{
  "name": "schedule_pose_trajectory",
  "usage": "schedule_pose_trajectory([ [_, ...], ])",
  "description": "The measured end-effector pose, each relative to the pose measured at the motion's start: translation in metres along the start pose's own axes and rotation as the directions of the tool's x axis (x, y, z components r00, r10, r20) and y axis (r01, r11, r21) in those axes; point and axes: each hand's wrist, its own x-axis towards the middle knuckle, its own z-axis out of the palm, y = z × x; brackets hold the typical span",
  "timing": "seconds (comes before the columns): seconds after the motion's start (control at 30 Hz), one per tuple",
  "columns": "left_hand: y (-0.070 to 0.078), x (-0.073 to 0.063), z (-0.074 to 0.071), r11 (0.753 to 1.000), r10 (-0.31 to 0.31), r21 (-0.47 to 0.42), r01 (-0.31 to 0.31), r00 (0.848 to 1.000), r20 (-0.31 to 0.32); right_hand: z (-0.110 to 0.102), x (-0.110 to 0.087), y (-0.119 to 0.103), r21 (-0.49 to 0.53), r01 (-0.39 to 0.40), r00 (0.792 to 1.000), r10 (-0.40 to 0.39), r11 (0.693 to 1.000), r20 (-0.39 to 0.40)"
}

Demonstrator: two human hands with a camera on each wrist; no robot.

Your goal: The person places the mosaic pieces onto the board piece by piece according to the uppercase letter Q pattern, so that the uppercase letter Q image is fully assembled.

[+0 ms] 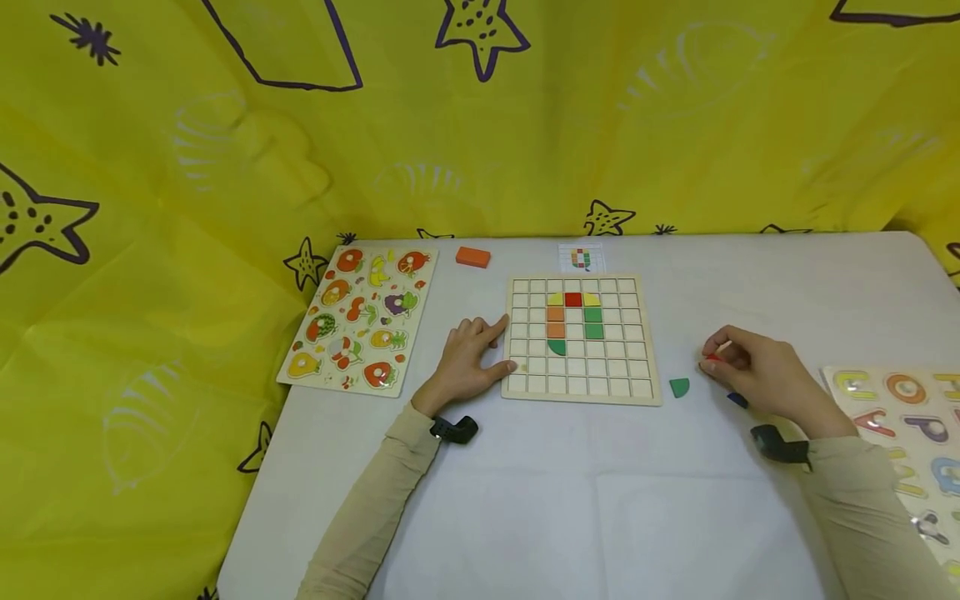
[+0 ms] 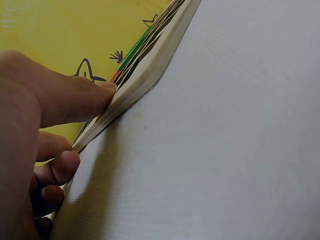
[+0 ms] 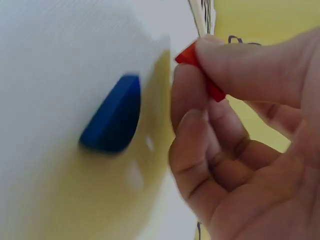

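Observation:
A wooden grid board [image 1: 525,388] lies flat, bearing a ring-like pattern of yellow, red, orange and green pieces. Against its left edge rests my left hand [image 1: 467,360], thumb and index finger stretched out; the left wrist view shows the thumb [image 2: 82,97] on the rim. Right of the board, my right hand [image 1: 765,371] pinches a small red piece [image 3: 188,54] between thumb and index finger, largely covered by the fingertips. A dark blue piece [image 3: 114,114] with a curved side lies beneath this hand. Left of it on the table is a green quarter-circle piece [image 1: 679,387].
Behind the board lies a small pattern card [image 1: 581,257], with an orange block [image 1: 473,257] to its left. A fruit puzzle board [image 1: 358,321] occupies the left side of the white-covered table [image 1: 517,517]. At the right edge sits a letter puzzle board [image 1: 900,392].

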Motion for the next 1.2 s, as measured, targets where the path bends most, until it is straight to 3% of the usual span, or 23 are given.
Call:
schedule_pose_trajectory([
  [0.17,-0.001,0.001,0.001,1.000,0.000,0.006,0.000,1.000,0.001,0.001,0.007,-0.009,0.096,-0.035,0.999,0.039,0.995,-0.035],
  [0.33,-0.001,0.002,0.002,1.000,0.003,0.013,-0.003,1.000,0.002,0.003,0.016,-0.021,0.163,-0.055,0.998,0.059,0.985,-0.022],
  [0.7,-0.001,0.002,0.001,1.000,0.002,0.009,-0.002,1.000,-0.001,0.017,0.037,-0.043,0.218,-0.051,0.999,0.047,0.975,0.020],
  [1.2,-0.001,0.001,0.001,1.000,-0.007,-0.002,0.007,1.000,0.002,0.045,0.060,-0.073,0.233,0.037,0.996,-0.054,0.972,0.069],
])
